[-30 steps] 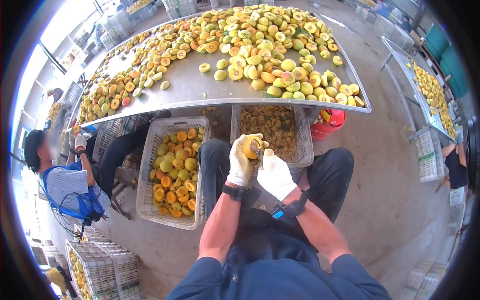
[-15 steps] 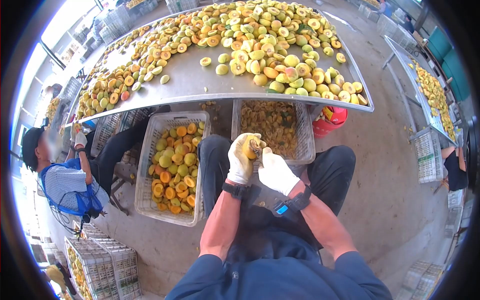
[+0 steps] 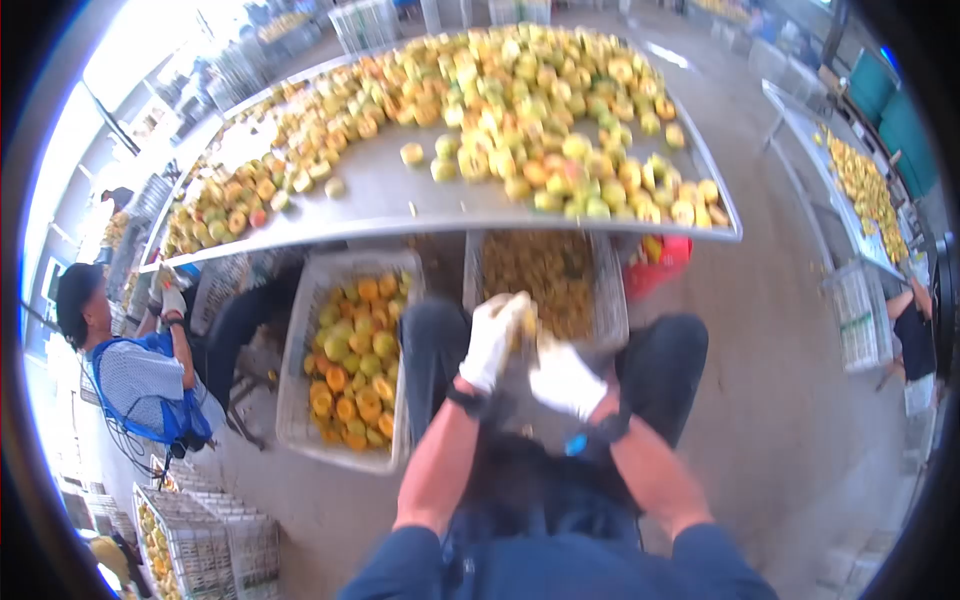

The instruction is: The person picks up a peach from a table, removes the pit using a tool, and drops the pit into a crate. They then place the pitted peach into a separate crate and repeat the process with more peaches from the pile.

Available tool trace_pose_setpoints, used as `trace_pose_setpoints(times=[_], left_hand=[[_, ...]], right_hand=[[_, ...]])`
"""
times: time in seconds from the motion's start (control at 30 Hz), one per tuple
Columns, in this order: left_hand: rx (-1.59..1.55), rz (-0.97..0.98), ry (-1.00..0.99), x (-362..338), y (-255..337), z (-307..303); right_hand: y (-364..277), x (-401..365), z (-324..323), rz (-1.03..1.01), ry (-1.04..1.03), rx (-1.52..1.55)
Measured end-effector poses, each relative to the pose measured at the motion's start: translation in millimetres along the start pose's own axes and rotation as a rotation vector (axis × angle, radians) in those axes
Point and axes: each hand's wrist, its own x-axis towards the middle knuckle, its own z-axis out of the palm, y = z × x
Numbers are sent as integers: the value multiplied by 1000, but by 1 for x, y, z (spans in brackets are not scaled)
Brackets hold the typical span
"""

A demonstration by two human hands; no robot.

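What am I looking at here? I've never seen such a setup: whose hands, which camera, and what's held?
No machine here: one person works by hand, filmed by a single head-worn camera looking forward and down. The white-gloved left hand holds a blurred piece of yellow fruit. The white-gloved right hand is close beside it, too blurred to show what it grips. Ahead, the wide grey metal table carries heaped yellow and orange fruit, many pieces cut. To the person's left, a whitish plastic crate holds more.
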Motion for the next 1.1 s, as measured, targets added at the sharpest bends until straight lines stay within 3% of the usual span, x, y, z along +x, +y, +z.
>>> trace_pose_setpoints(times=[0.03,0.13,0.27,0.33,0.47,0.53,0.67,0.73,0.87,0.93,1.0,1.1], left_hand=[[-54,-64,100,-4,6,5],[-157,-13,254,0,-14,7],[-161,111,264,-3,-13,7],[-146,134,251,-6,-9,4],[-98,144,151,-10,1,-2],[-199,-3,88,-11,11,0],[-186,-75,69,-10,7,0],[-159,-23,65,-12,9,3],[-110,99,30,-16,20,4],[-116,123,4,-14,23,0],[-87,62,-116,-7,29,-3],[-204,-55,-50,1,35,7]], right_hand=[[-12,7,0,173,78,298],[-25,14,-3,520,0,597],[-20,19,-3,505,-4,615],[-25,19,-17,595,-145,807],[-24,18,-21,582,-187,909],[-9,13,13,243,47,482],[-10,10,2,295,1,455],[-28,14,-31,576,-223,885],[-37,18,-56,648,-310,1145],[-35,16,-56,590,-412,1549],[-35,19,-61,618,-414,1684],[-30,19,-58,666,-402,1966]])
